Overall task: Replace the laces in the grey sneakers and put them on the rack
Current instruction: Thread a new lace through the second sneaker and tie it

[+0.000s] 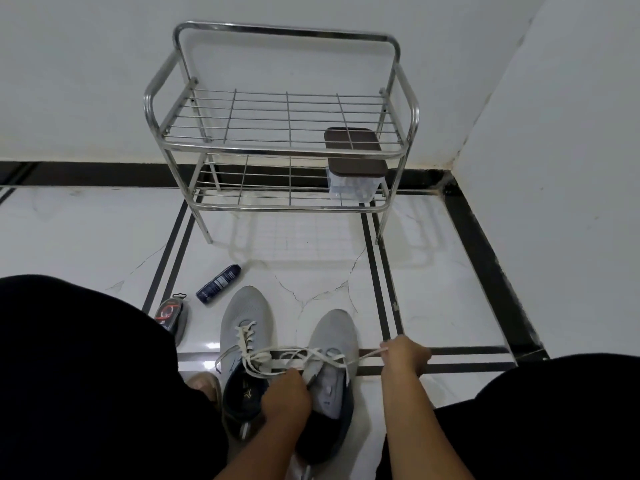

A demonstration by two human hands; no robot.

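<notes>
Both hands work low in the frame: left hand [285, 393] grips the right sneaker [329, 372] at its tongue, right hand [405, 353] pinches a white lace [367, 355] taut. Left sneaker [246, 327] sits beside it on the floor [433, 278]; the rack [277, 147] stands at upper centre.

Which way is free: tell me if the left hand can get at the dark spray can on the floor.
Probably yes: the left hand grips the right sneaker, so must let go; floor toward the spray can looks clear past the left sneaker.
</notes>
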